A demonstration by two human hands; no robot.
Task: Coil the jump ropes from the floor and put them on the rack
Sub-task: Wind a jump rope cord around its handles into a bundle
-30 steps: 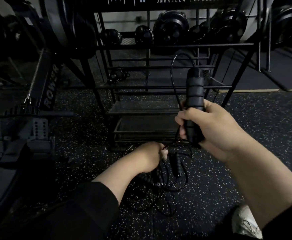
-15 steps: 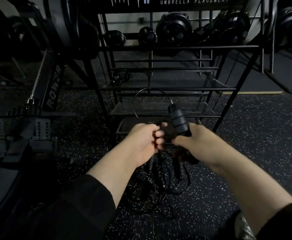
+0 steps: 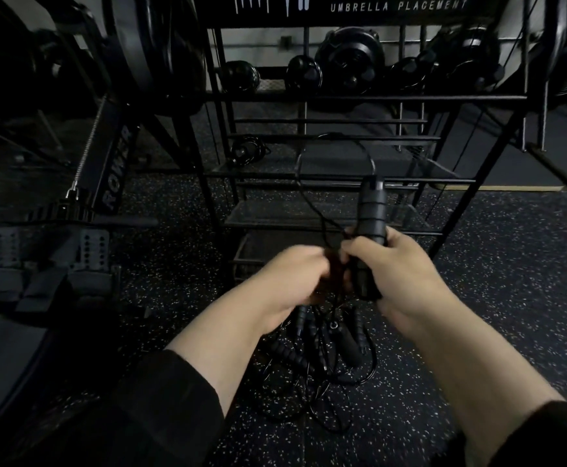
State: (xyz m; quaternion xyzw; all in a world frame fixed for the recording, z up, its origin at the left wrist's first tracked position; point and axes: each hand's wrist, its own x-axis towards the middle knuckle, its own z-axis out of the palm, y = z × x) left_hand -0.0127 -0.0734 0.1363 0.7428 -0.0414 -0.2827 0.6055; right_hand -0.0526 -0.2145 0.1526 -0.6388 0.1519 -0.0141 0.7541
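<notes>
I grip the ribbed jump-rope handle (image 3: 371, 230) upright in my right hand (image 3: 400, 271), its cord (image 3: 312, 197) looping above. My left hand (image 3: 295, 274), blurred, pinches the cord beside it. I'd keep loops even and taut, clear of the tangled ropes (image 3: 329, 348) on the floor before the rack (image 3: 342, 97).

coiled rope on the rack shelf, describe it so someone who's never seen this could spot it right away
Start at the black metal rack under the UMBRELLA PLACEMENT sign. Skip the top shelf of dumbbells and go down to the next mesh shelf; at its left end sits the coiled rope. It lies alone in a tidy bundle on the shelf, unlike the loose tangle of ropes on the floor.
</notes>
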